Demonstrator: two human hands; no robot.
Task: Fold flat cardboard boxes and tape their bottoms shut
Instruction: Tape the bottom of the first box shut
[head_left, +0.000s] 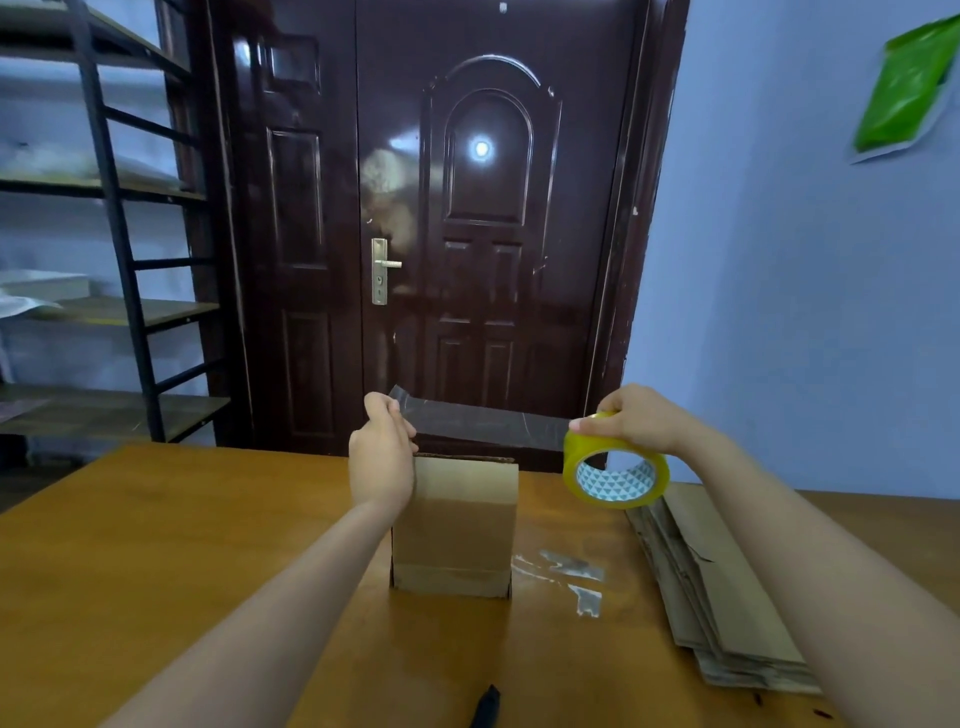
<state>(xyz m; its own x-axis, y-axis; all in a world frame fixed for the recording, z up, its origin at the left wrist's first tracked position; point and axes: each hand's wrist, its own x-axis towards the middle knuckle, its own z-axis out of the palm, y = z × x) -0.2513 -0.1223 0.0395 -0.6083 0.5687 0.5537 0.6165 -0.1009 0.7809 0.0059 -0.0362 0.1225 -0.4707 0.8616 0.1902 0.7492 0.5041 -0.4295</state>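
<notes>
A folded cardboard box stands upright on the wooden table. My left hand pinches the free end of a clear tape strip above the box's top left edge. My right hand grips a yellowish tape roll to the right of the box. The strip stretches taut between both hands, just above the box.
A stack of flat cardboard boxes lies on the table at the right. Scraps of clear tape stick to the table beside the box. A black pen lies near the front edge. A dark door and metal shelves stand behind.
</notes>
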